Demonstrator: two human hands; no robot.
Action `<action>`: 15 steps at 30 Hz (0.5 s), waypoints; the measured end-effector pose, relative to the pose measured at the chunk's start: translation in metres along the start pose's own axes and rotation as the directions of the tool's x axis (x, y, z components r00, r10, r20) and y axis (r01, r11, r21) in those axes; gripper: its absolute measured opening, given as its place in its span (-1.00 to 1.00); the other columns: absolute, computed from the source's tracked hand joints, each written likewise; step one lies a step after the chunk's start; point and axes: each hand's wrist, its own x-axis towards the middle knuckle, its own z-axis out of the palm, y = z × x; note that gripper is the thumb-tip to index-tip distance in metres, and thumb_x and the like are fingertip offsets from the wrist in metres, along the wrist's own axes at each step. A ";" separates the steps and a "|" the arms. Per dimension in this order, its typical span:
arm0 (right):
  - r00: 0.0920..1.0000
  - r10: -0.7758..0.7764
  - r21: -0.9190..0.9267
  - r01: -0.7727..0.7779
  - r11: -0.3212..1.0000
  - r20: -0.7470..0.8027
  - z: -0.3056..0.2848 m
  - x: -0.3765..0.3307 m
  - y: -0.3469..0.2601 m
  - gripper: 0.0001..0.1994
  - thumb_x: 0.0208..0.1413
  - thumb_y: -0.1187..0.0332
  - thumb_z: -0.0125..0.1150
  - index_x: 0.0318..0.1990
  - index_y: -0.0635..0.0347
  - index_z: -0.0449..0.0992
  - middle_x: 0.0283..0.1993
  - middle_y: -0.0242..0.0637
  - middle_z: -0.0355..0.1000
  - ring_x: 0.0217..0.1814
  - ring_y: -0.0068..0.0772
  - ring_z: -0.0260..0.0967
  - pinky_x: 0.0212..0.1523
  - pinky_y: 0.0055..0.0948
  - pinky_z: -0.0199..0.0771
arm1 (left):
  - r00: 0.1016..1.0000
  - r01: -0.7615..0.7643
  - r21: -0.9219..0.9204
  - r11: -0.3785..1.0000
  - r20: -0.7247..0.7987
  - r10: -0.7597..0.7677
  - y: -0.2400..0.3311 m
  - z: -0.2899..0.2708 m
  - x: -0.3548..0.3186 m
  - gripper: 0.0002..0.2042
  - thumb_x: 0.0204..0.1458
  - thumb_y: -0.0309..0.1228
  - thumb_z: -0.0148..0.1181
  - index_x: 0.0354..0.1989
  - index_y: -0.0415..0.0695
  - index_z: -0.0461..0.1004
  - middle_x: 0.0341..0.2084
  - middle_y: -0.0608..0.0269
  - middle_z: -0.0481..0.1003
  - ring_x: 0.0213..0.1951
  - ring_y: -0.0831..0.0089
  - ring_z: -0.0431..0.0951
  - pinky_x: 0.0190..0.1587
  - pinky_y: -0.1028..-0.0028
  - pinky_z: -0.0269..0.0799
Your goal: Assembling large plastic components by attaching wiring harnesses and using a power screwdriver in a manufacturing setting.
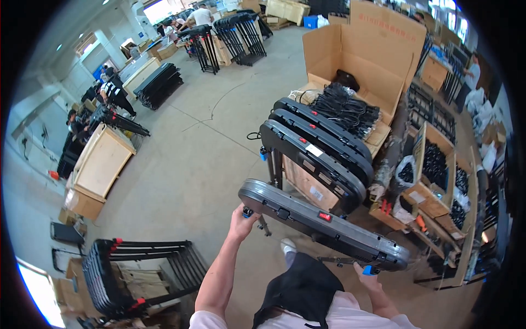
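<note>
In front of my body is a long black and grey frame unit (307, 211) with rounded ends, a small red part on its top and posts beneath it. My left hand (241, 222) is closed around a post with a blue clip under its left end. Near the right end my right hand (368, 278) grips the underside beside another blue clip; its fingers are partly hidden. Just beyond stand several similar black units (307, 151) in a row, a white label on the closest one.
An open cardboard box (378, 49) with bundled black cables (345, 107) stands behind the row. Wooden bins (435, 164) of black parts line the right. At lower left is a stack of black frames (104, 279); a wooden crate (104, 162) stands farther left. People work in the background.
</note>
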 end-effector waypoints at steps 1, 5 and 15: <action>0.999 -0.013 0.060 0.015 0.998 -0.033 0.019 0.004 0.008 -0.59 0.19 0.47 0.34 0.20 0.26 0.51 0.15 -0.18 0.52 0.21 -0.29 0.45 0.27 -0.23 0.44 | 1.000 0.020 0.024 1.000 0.010 -0.020 -0.003 -0.006 0.019 -0.77 0.02 -0.47 0.41 -0.14 -0.22 0.59 -0.36 0.35 0.60 -0.26 0.57 0.52 -0.12 0.41 0.50; 0.999 -0.012 -0.037 0.011 0.999 -0.037 0.082 0.034 0.017 -0.54 0.23 0.48 0.34 0.28 0.26 0.47 0.29 -0.12 0.47 0.38 -0.12 0.37 0.42 -0.13 0.32 | 0.990 0.117 0.209 0.971 0.051 -0.130 -0.021 -0.024 0.094 -0.76 0.03 -0.42 0.43 -0.15 -0.24 0.61 -0.33 0.27 0.63 -0.25 0.51 0.54 -0.09 0.37 0.51; 1.000 0.004 -0.401 0.008 0.916 0.030 0.153 0.067 0.026 -0.57 0.37 0.31 0.17 0.35 0.07 0.40 0.34 -0.20 0.44 0.36 -0.13 0.37 0.37 -0.08 0.35 | 0.979 0.131 0.223 0.966 0.126 -0.161 -0.097 -0.030 0.226 -0.76 0.03 -0.46 0.42 -0.15 -0.30 0.62 -0.31 0.15 0.68 -0.23 0.41 0.61 -0.08 0.29 0.53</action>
